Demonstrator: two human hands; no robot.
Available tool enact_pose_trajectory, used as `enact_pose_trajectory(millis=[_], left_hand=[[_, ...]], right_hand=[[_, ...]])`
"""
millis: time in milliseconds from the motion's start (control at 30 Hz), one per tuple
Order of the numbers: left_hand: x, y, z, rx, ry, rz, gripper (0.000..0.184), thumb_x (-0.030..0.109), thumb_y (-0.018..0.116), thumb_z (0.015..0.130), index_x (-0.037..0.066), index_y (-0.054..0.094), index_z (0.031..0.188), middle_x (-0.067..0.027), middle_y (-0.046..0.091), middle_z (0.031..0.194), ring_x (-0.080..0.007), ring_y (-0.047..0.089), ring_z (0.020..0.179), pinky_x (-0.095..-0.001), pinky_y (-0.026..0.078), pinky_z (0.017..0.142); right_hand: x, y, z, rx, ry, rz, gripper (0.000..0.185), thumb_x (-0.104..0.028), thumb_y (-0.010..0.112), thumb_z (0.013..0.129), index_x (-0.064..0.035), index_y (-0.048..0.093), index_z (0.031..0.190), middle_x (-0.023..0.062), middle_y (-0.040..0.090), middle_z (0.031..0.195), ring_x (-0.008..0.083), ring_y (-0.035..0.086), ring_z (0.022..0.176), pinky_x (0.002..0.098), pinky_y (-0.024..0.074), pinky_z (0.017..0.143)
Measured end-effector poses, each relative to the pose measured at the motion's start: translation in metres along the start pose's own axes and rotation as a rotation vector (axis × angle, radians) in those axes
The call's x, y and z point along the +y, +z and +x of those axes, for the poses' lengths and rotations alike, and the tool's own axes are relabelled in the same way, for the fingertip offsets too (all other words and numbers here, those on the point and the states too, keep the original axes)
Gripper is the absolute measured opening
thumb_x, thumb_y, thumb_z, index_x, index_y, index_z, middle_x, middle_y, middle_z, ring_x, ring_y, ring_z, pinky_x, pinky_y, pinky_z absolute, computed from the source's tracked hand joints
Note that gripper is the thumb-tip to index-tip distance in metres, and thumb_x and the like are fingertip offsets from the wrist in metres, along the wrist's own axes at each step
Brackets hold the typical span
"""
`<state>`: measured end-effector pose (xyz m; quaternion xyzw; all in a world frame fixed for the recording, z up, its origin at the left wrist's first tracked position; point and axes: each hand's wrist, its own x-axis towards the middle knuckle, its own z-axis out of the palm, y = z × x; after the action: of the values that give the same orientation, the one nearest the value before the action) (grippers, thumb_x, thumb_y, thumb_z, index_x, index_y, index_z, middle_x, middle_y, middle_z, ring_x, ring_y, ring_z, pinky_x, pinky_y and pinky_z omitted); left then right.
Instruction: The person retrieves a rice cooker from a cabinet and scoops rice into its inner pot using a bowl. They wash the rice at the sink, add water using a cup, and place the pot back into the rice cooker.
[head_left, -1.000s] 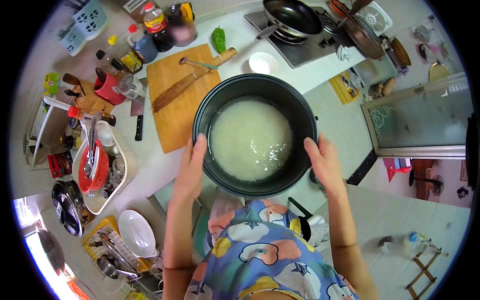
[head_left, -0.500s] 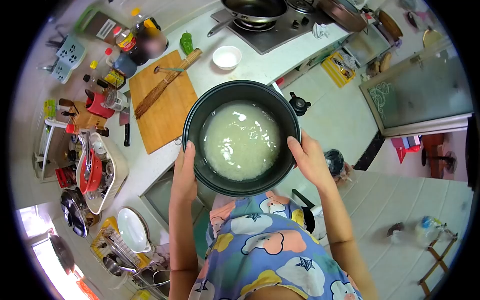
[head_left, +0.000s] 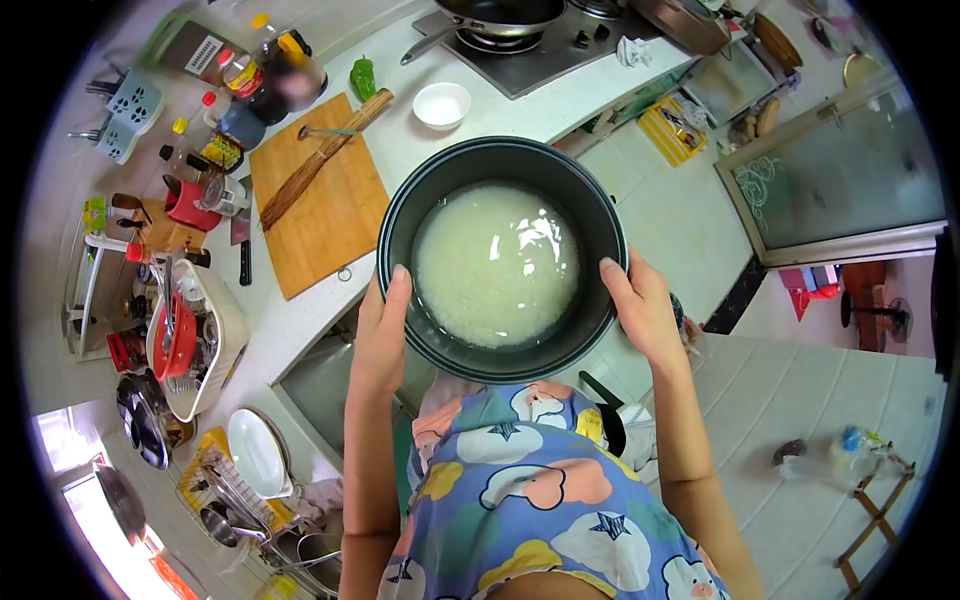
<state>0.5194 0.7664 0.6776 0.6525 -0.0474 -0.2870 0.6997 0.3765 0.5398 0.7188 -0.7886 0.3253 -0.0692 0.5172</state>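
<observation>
A round dark pot (head_left: 400,215) is held up in front of my body, with cloudy liquid and pale grains (head_left: 495,265) inside. My left hand (head_left: 382,335) grips its left side, the thumb over the rim. On the right side my right hand (head_left: 643,310) clasps it the same way; the fingers of both hands are partly hidden under the pot. Beyond the pot, on the counter, lie a wooden cutting board (head_left: 335,220) with a bundled straw brush (head_left: 310,175) across it, a white bowl (head_left: 441,105) and a green pepper (head_left: 362,79).
A stove (head_left: 540,60) with a frying pan (head_left: 505,12) stands at the top. Bottles (head_left: 240,75), a knife (head_left: 245,262) and a dish basket (head_left: 225,345) are at the left. A glass door (head_left: 840,185) and yellow basket (head_left: 672,132) are at the right.
The view has turned and shifted, so the counter items appear further left and the stove higher. Both hands still hold the pot, and the glare on the liquid has moved.
</observation>
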Motion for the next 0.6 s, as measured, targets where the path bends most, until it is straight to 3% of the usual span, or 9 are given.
enact_pose_trajectory(millis=[67, 167, 600], left_hand=[[0.009, 0.003, -0.004, -0.003, 0.015, -0.001, 0.041, 0.029, 0.041, 0.098, 0.000, 0.044, 0.126, -0.0061, 0.054, 0.115, -0.0118, 0.051, 0.102, -0.0280, 0.043, 0.088], [0.015, 0.001, -0.006, -0.033, 0.019, -0.036, 0.046, 0.028, 0.045, 0.096, -0.002, 0.040, 0.131, -0.0060, 0.052, 0.117, -0.0128, 0.046, 0.106, -0.0270, 0.034, 0.095], [0.015, -0.030, -0.002, -0.019, 0.002, -0.067, 0.043, 0.024, 0.044, 0.096, -0.002, 0.041, 0.130, -0.0070, 0.052, 0.117, -0.0132, 0.045, 0.107, -0.0277, 0.034, 0.096]], right_hand=[[0.000, 0.002, -0.001, 0.020, -0.018, -0.003, 0.031, -0.025, 0.045, 0.092, 0.0024, 0.054, 0.106, 0.0042, 0.053, 0.062, 0.0107, 0.052, 0.050, 0.0269, 0.0435, 0.047], [-0.001, 0.005, -0.002, 0.035, -0.030, 0.022, 0.030, -0.023, 0.046, 0.092, 0.0025, 0.054, 0.105, 0.0032, 0.052, 0.061, 0.0100, 0.050, 0.050, 0.0266, 0.0425, 0.047], [-0.015, 0.033, -0.005, 0.041, -0.032, 0.038, 0.028, -0.022, 0.046, 0.092, 0.0017, 0.054, 0.105, 0.0043, 0.054, 0.062, 0.0102, 0.052, 0.050, 0.0263, 0.0437, 0.048]])
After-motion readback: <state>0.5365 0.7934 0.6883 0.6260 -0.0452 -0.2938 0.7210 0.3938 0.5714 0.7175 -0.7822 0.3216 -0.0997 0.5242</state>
